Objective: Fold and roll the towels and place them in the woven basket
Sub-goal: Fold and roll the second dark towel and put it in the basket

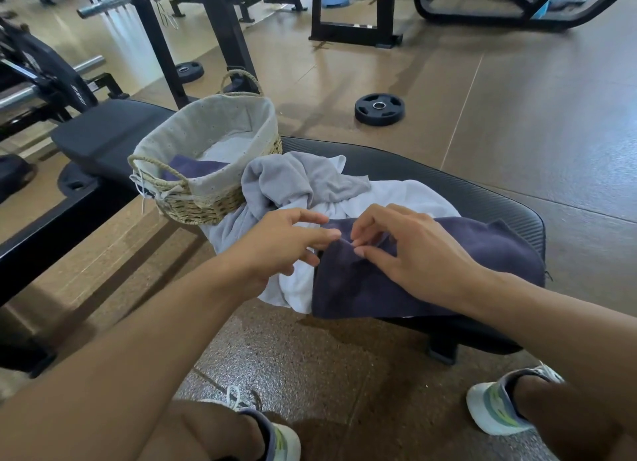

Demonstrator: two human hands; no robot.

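Fingertips of both hands meet at the upper left corner of a navy towel [431, 274], a little left of the frame's middle. The right hand [410, 246] has its fingers curled, and its grip pinches a small ridge of the navy cloth between thumb and forefinger. The left hand [279, 243] reaches in from the lower left with fingers mostly straight and spread; its forefinger touches the same corner, and whether it actually grips the cloth cannot be told.

The navy towel lies flat across the near end of the black padded tabletop [482, 188], its lower edge hanging over the front. Under it and to its left lies a white towel [389, 195], rumpled, part of it drooping off the tabletop's edge. A grey towel [296, 181] is heaped just above the hands, touching the white one and leaning against the woven basket [206, 198].

The basket stands at the left end of the tabletop, left of centre in the frame, with a pale cloth lining and two rope handles. Inside it a dark navy towel [193, 169] shows at the near side.

On the brown floor [517, 98] in the upper middle lies a black weight plate [379, 109]. Black gym frames fill the top of the frame, and two shoes show along the bottom edge.
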